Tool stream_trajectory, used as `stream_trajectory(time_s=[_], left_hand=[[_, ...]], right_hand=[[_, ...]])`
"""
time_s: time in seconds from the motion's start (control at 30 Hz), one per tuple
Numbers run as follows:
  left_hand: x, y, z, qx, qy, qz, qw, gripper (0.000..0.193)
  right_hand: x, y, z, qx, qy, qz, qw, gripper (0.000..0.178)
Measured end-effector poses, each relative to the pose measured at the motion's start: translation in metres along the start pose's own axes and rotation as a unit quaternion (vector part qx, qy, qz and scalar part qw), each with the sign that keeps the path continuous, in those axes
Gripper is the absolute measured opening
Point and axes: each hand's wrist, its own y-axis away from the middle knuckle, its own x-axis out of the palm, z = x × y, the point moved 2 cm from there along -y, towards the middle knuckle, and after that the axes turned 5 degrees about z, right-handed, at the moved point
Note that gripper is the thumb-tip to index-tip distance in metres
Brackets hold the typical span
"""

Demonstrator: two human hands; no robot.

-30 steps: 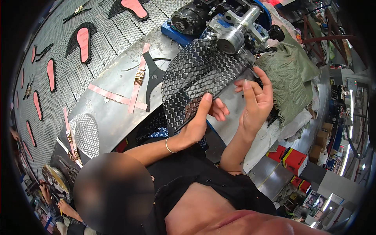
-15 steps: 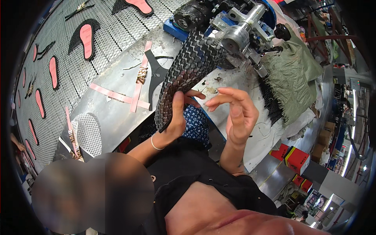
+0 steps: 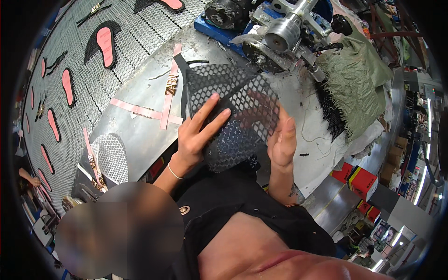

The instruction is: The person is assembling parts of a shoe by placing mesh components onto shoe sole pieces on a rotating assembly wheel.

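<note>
A black mesh piece (image 3: 217,95), curved in outline with a dark seam across it, is spread between my hands above the front of the metal table. My left hand (image 3: 196,137) grips its left part, with two fingers stretched over the mesh; the thumb is hidden. Behind the right part lies my right hand (image 3: 282,142), its long fingers visible through the holes and its thumb outside the edge. Under the mesh's left side a smooth black cut piece (image 3: 183,77) rests on the table, partly covered. Left of it are crossed pink strips (image 3: 165,109) with a gold letter ornament.
A machine with a metal roller (image 3: 280,35) stands at the far edge, beside a green woven sack (image 3: 359,88). Pink-topped insoles (image 3: 68,87) lie on the mesh-covered belt (image 3: 133,35) at left. White mesh (image 3: 111,156) lies near left; another person's hand (image 3: 32,179) shows farther left.
The mesh piece has come away from beside the machine's roller, turned, and spread out toward me. My right hand has moved from free air to behind it, and my left hand has shifted grip.
</note>
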Motion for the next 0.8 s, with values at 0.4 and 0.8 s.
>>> stream_trajectory(time_s=[0.4, 0.8], left_hand=[[-0.009, 0.000, -0.005, -0.011, -0.009, -0.053, 0.999, 0.042], [-0.017, 0.000, -0.003, -0.017, -0.003, -0.054, 0.998, 0.041]], right_hand=[[-0.001, 0.000, 0.000, -0.020, -0.024, -0.024, 0.999, 0.088], [0.008, -0.003, -0.002, -0.037, 0.002, -0.065, 0.997, 0.083]])
